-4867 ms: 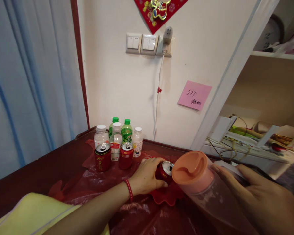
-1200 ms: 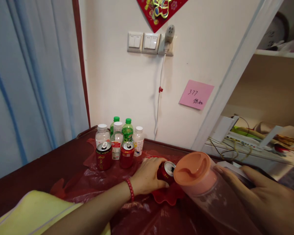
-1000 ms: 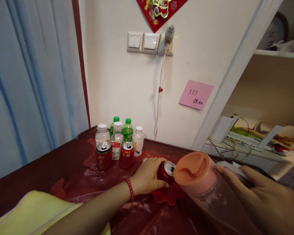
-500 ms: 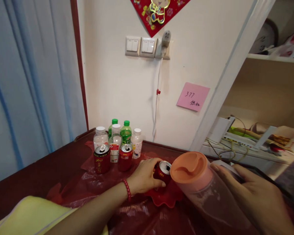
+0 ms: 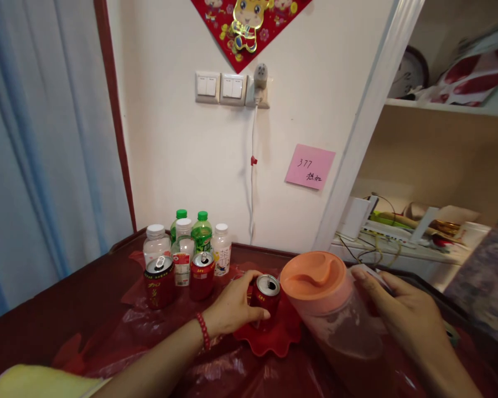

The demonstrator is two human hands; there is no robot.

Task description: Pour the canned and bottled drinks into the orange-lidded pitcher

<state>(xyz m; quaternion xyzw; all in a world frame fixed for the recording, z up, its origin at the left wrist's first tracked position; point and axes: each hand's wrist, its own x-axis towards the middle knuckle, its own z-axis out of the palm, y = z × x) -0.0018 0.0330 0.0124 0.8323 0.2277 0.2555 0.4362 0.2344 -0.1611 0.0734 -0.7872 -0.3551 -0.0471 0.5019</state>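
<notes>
My left hand (image 5: 236, 304), with a red bead bracelet at the wrist, is wrapped round an opened red can (image 5: 266, 298) that stands upright on a red scalloped dish (image 5: 274, 340). My right hand (image 5: 398, 315) grips the handle of a clear pitcher (image 5: 344, 337) with an orange lid (image 5: 313, 279). The pitcher is tilted to the left, its lid close beside the can's top. No stream of liquid can be made out between them. To the left stand two more opened cans, one dark-topped (image 5: 159, 284) and one red (image 5: 202, 279).
Behind the cans are several bottles, among them a green-capped one (image 5: 202, 232) and a white-capped one (image 5: 221, 249). Red plastic film (image 5: 149, 337) covers part of the dark table. Yellow cloth (image 5: 41, 381) lies at the lower left. A cord (image 5: 253, 193) hangs on the wall.
The whole view has shifted, so the wall and bottles appear further left. Both hands keep their holds, and the pitcher's lid stays beside the can's top.
</notes>
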